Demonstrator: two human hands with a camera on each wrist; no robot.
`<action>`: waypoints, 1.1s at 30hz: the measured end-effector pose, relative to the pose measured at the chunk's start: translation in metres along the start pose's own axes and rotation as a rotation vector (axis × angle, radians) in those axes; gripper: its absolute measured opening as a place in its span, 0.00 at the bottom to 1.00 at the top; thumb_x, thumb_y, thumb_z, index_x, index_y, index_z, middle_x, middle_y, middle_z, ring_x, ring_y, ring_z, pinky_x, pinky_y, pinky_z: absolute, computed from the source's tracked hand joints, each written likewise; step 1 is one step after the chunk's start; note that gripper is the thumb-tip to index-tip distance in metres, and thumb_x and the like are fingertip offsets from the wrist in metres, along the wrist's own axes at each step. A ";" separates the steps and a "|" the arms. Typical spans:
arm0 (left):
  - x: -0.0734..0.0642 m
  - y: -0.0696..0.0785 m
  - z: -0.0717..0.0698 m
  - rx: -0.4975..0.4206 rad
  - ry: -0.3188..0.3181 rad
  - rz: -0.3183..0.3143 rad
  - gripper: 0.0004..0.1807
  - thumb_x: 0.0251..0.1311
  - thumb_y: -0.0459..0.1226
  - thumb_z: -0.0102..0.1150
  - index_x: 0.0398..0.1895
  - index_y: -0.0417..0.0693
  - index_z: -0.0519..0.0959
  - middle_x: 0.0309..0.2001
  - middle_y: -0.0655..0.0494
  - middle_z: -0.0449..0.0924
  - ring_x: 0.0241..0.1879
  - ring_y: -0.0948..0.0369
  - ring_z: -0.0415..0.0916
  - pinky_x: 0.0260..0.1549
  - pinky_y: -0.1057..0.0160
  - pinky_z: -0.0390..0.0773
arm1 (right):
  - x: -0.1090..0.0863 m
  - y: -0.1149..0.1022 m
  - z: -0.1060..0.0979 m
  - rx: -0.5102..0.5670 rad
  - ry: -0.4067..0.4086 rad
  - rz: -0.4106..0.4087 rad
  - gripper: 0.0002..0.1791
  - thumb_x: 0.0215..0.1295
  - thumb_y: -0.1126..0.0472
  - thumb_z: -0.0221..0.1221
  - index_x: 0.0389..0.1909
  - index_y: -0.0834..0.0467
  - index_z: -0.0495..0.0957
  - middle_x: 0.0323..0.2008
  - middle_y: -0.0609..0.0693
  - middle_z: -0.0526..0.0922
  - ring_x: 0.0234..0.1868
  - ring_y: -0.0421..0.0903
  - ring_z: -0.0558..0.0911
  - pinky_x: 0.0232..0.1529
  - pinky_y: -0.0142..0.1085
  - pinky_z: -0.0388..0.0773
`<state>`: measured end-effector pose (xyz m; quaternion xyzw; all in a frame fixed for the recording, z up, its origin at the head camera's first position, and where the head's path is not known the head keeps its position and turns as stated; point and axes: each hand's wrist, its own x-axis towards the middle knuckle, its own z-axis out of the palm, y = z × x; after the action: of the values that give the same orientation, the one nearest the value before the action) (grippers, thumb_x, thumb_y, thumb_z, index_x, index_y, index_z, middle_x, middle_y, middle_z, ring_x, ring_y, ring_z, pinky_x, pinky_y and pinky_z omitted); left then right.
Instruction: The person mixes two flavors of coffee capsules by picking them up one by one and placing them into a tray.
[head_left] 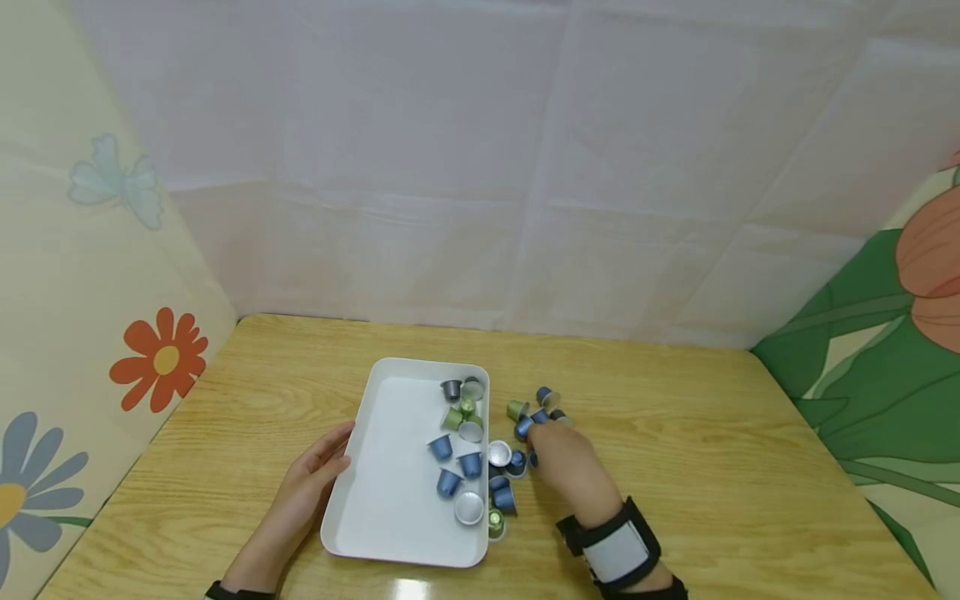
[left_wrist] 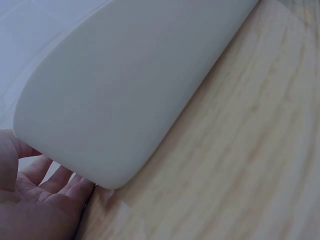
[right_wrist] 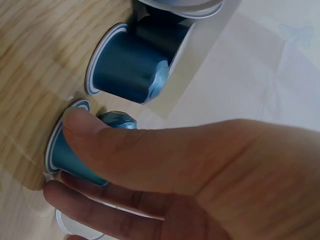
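A white rectangular tray lies on the table, with blue, green, grey and silver-faced coffee capsules along its right side. My left hand holds the tray's left edge, thumb at the rim; in the left wrist view its fingers reach beneath the tray's wall. To the right of the tray, my right hand is down among loose capsules. Its thumb and fingers pinch a blue coffee capsule, partly covered by the thumb. Just above the thumb in that view lies another blue capsule on its side.
Several loose capsules crowd against the tray's right wall, among them a green one near the front corner. Beyond the right hand lies another green capsule. A pale cloth hangs behind the wooden table, with patterned cloths at both sides.
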<state>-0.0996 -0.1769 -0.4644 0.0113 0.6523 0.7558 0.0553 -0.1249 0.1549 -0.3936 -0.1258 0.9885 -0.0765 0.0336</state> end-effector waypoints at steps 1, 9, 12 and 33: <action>0.000 0.000 0.000 0.001 0.000 0.002 0.30 0.70 0.29 0.49 0.73 0.29 0.57 0.73 0.36 0.57 0.56 0.79 0.69 0.54 0.74 0.71 | 0.000 0.000 0.001 -0.007 0.010 -0.002 0.07 0.54 0.75 0.65 0.27 0.61 0.79 0.27 0.54 0.79 0.29 0.49 0.78 0.30 0.44 0.79; 0.000 0.000 0.000 0.023 0.008 -0.009 0.30 0.69 0.30 0.50 0.72 0.30 0.59 0.72 0.36 0.58 0.56 0.78 0.70 0.53 0.74 0.72 | 0.001 0.002 0.002 -0.029 0.012 0.016 0.08 0.52 0.75 0.67 0.28 0.63 0.78 0.29 0.55 0.80 0.29 0.50 0.79 0.29 0.44 0.80; 0.001 0.000 0.000 0.024 0.018 -0.017 0.29 0.69 0.29 0.50 0.72 0.31 0.60 0.72 0.38 0.59 0.56 0.78 0.70 0.53 0.73 0.72 | 0.001 0.002 0.000 -0.029 -0.021 0.054 0.08 0.53 0.75 0.67 0.27 0.63 0.77 0.28 0.54 0.80 0.27 0.47 0.77 0.27 0.42 0.78; 0.001 -0.001 0.001 0.007 0.016 -0.004 0.30 0.69 0.29 0.50 0.72 0.30 0.59 0.72 0.36 0.58 0.56 0.78 0.70 0.53 0.73 0.72 | -0.012 -0.005 -0.027 -0.088 0.081 -0.010 0.09 0.53 0.65 0.71 0.27 0.60 0.79 0.25 0.51 0.80 0.26 0.48 0.80 0.24 0.43 0.77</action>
<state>-0.1001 -0.1761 -0.4654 0.0041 0.6553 0.7536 0.0512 -0.1141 0.1575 -0.3653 -0.1290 0.9908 -0.0381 -0.0124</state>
